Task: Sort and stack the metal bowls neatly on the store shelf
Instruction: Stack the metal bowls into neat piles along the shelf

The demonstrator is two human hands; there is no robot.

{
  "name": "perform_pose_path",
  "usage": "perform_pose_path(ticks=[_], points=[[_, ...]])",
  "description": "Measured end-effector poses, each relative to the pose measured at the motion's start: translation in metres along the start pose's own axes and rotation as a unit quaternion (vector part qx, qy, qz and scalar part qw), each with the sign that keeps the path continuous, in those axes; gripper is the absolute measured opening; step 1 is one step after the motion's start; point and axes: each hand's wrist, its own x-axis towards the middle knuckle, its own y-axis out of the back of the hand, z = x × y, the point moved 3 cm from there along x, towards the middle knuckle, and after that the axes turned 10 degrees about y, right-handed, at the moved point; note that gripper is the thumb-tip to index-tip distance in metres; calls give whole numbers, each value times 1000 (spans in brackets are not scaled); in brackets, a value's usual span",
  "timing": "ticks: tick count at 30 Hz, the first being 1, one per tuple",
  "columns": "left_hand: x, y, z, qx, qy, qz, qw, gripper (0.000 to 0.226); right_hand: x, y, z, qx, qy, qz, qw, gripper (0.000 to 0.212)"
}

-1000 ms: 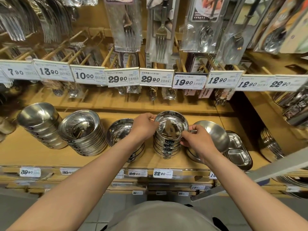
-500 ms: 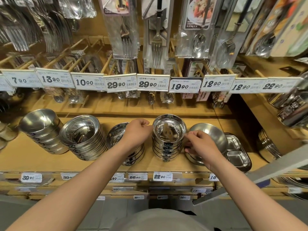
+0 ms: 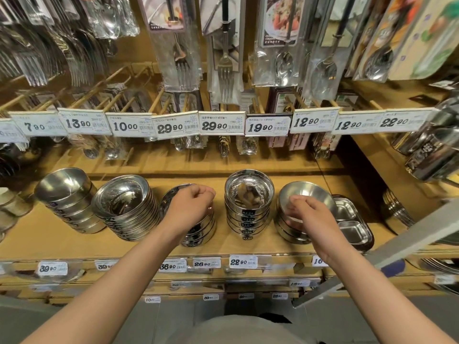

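Left hand (image 3: 190, 207) curled above shiny round steel bowl stack (image 3: 196, 228)

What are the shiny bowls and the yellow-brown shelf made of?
The bowls, like the middle stack, look like polished metal, probably stainless steel: they are silvery and mirror the lights. The bowl under the right hand has a duller, brushed look. The shelf looks like wood or wood-look board, matte tan; which one cannot be told.
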Motion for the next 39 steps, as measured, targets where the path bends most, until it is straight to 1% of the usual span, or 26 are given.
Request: perform_pose_path(ticks=[3, 8, 12, 16, 19, 21, 24, 28, 31, 35, 39], points=[[-4, -4, -8, -21, 5, -4, 1000, 14, -3, 10, 10, 9, 0, 12, 1000, 14], [-8, -19, -17, -5, 17, -9, 1000, 18, -6, 37, 30, 22, -25, 36, 999, 14], [-12, -39, -20, -21, 34, -21, 999, 16, -10, 57, 41, 15, -27, 48, 998, 15], [-19, -66, -28, 1, 30, -35, 999, 17, -19, 81, 54, 16, -38, 57, 998, 15], [-27, -90, -34, -1, 56, -53, 997, 18, -23, 104, 61, 8, -50, 59, 997, 18], [-29, -107, -36, 6, 73, -62, 995, 23, -22, 117, 63, 15, -53, 64, 996, 17], [-30, -132, -40, 3, 94, -55, 994, 28, -17, 130, 66, 11, -58, 67, 996, 19], [-36, -156, -49, 7, 127, -53, 990, 21, -9, 141, 76, -17, -80, 46, 996, 20], [-46, -159, -60, -3, 148, -46, 988, 21, -11, 143, 89, -5, -104, 14, 994, 19], [-64, -135, -73, -27, 182, 3, 983, 15, -18, 121, 100, 12, -132, -22, 991, 14], [-83, -91, -80, -59, 196, 76, 976, 17, -27, 74, 96, 5, -115, -103, 988, 19]])
